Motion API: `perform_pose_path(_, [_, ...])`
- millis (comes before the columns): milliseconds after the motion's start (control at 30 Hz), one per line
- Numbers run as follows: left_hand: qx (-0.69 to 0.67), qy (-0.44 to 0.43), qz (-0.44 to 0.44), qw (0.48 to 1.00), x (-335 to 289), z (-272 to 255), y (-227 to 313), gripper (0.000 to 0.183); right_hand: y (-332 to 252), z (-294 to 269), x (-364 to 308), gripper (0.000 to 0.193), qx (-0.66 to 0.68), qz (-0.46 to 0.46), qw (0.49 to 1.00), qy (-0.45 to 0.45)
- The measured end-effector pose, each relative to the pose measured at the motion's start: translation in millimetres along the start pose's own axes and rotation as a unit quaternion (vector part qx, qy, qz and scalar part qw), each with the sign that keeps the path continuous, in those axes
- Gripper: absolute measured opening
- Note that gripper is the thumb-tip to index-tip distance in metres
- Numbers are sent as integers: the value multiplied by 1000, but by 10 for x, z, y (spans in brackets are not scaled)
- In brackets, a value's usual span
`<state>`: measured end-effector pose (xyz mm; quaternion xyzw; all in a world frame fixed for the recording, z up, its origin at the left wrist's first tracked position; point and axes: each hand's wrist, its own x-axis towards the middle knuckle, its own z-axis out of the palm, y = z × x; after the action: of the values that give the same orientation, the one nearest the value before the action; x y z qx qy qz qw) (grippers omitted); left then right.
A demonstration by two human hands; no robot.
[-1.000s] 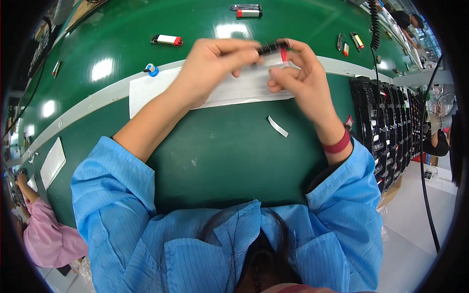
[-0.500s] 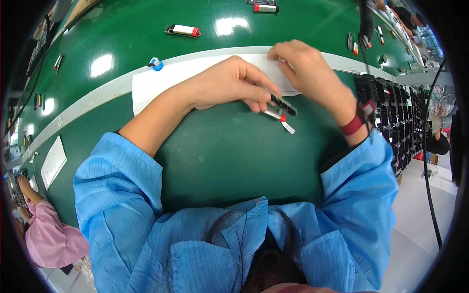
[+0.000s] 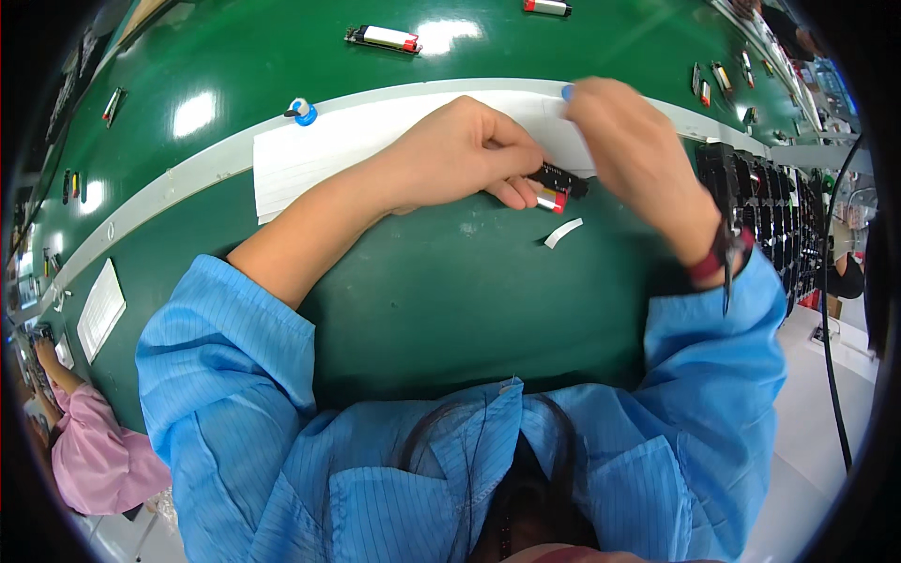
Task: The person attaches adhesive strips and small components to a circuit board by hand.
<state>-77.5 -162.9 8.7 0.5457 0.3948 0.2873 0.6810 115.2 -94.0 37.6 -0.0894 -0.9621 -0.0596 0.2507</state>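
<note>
My left hand (image 3: 460, 155) pinches a narrow black strip-like part (image 3: 561, 178) with small contacts along it. Just under that part, a silvery battery cell (image 3: 551, 200) with a red end pokes out from the same fingers. A short curved white strip (image 3: 563, 233) lies on the green mat, apart from the cell. To the right, my right hand (image 3: 627, 131) is closed and somewhat blurred. A small blue thing (image 3: 567, 92) shows at its fingertips, its kind hidden by the fingers.
White paper sheets (image 3: 310, 169) lie beneath my hands. A blue-and-white small bottle (image 3: 301, 112) stands behind them. Battery assemblies (image 3: 385, 38) rest on the far green surface. Stacked black trays (image 3: 765, 211) stand at right. A co-worker's pink sleeve (image 3: 99, 450) is at far left.
My right hand has moved right, and a blue thing now shows in it. The white strip now lies apart from the cell. Battery assemblies on the far surface have shifted right.
</note>
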Motion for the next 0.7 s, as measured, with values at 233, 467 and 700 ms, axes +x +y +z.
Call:
perform_pose_path(233, [-228, 82, 24, 970, 115, -12, -15, 28, -91, -56, -342, 26, 690, 485, 487, 226])
perform_pose_path(467, [-238, 73, 5, 969, 104, 8, 24, 33, -242, 232, -284, 15, 646, 495, 520, 257])
perform_pose_path(700, [-252, 70, 16, 965, 105, -20, -3, 33, -331, 249, -227, 14, 625, 489, 540, 281])
